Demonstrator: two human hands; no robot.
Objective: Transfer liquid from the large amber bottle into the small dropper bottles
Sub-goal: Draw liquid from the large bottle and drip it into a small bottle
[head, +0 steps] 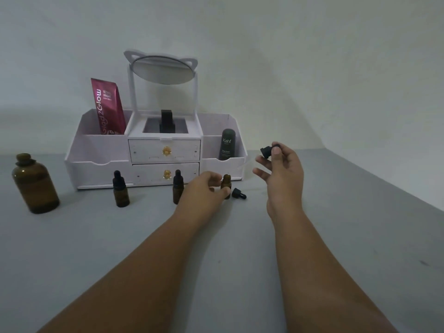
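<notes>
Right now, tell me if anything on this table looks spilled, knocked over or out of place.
No spill shows. One black dropper cap lies on its side on the table, right of the open small bottle by the left hand. The right hand holds another cap. Every bottle stands upright.

A grey table (312, 236) carries a white organizer (96, 169) at its back edge, a large amber bottle (34, 185) far left, three small dropper bottles (120, 191) (177, 189) (225, 185) and a loose dropper cap (238, 193).

Both forearms reach forward.
Left hand (204, 186) low, fingers curled; right hand (281, 164) raised, thumb and forefinger pinched.
</notes>
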